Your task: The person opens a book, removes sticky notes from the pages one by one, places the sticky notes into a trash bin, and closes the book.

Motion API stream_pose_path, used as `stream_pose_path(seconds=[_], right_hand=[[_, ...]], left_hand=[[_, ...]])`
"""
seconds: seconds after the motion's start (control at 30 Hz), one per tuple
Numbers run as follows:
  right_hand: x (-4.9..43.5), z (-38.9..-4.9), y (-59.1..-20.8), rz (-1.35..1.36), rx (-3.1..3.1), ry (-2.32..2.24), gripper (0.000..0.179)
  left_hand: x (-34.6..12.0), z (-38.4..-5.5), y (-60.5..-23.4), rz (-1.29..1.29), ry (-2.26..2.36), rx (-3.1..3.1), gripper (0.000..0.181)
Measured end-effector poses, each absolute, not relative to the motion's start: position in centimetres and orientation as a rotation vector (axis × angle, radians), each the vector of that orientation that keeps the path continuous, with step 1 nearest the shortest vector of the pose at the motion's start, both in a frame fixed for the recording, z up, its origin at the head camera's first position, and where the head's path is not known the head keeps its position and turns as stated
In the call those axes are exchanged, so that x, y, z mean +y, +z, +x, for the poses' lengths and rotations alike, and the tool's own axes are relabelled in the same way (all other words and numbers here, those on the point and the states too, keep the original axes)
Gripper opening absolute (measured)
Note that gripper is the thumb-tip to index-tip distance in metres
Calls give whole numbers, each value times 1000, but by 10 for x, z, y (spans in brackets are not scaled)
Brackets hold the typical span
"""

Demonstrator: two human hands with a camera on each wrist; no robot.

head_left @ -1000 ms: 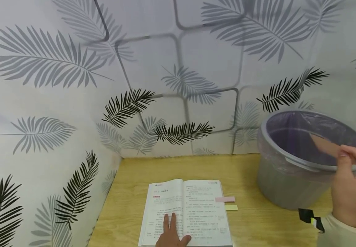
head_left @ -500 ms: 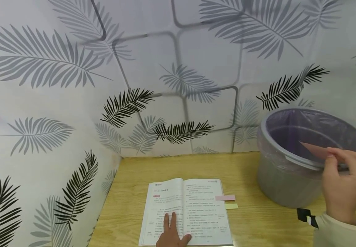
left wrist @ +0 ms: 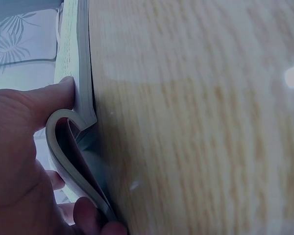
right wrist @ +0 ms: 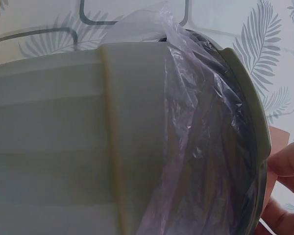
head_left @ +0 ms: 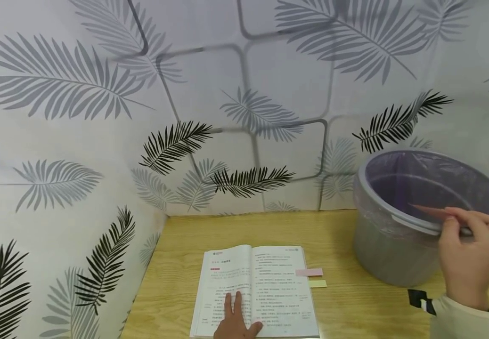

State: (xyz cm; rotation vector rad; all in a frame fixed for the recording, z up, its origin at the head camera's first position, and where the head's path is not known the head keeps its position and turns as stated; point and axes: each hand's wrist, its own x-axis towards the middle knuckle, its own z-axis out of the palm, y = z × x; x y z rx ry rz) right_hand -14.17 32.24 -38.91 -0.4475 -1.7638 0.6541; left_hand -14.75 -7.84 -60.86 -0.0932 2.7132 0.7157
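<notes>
My left hand [head_left: 236, 322] rests on the open book [head_left: 278, 292]. Two of its fingers lie straight on the left page, and the thumb presses the right page. In the left wrist view the other fingertips [left wrist: 85, 215] touch the near edge of the curved left half. Over the near rim of a grey bin [head_left: 393, 259], my right hand [head_left: 473, 254] pinches a salmon-coloured slip of paper [head_left: 431, 210] between thumb and index finger. The slip points into the bin's opening and is seen nearly edge-on. The right wrist view shows part of the slip [right wrist: 278, 142] past the rim.
A translucent purple bag [right wrist: 181, 122] lines the bin and folds over its rim. Pink [head_left: 310, 272] and yellow [head_left: 318, 284] tabs stick out from the book's right edge. The wooden table [head_left: 227, 230] meets a feather-patterned wall covering [head_left: 210, 94] at the back.
My right hand has moved left along the bin's near rim with the slip, which has lowered and turned nearly edge-on. The left hand and book have stayed put.
</notes>
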Motion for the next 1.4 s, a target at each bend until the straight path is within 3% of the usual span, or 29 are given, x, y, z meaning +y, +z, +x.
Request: stream_pose_path(seconds=[0.77, 1.4], right_hand=[[328, -139, -392, -402, -1855, 624, 31], [317, -136, -389, -342, -1776, 647, 26]], left_hand=[[-76, -148, -604, -124, 697, 2719, 99], [-80, -149, -612, -86, 741, 2701, 102]])
